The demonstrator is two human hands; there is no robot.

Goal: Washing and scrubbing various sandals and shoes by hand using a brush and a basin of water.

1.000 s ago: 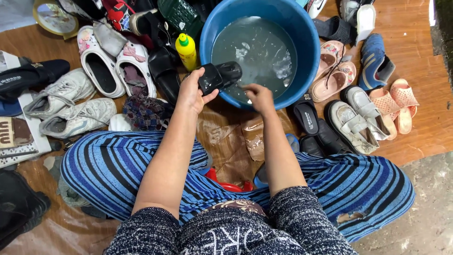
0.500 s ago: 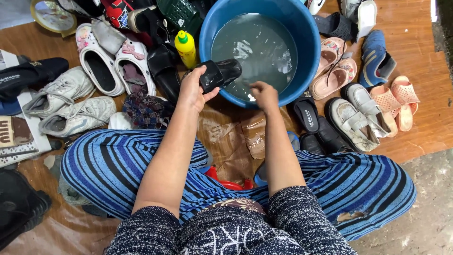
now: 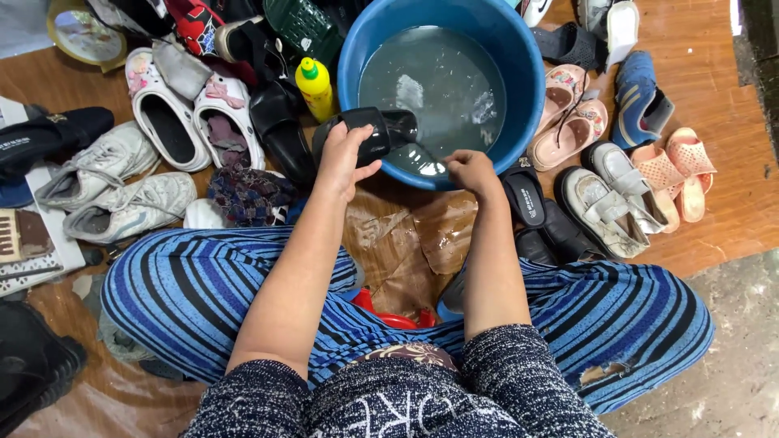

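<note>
Head view: left hand [image 3: 345, 158] grips black shoe [image 3: 369, 134] over basin [image 3: 519, 73].

You have even, soft daylight here, bright enough to read colours everywhere. Shadows are faint and short. The water in the blue basin [image 3: 519, 97] throws pale glare patches near its middle, and the wet brown sheet [image 3: 406, 243] on the floor shines. Focus is sharp across the centre; your forearms show no motion blur. The wide lens bends the edges, and the bottom left corner falls dark.
</note>
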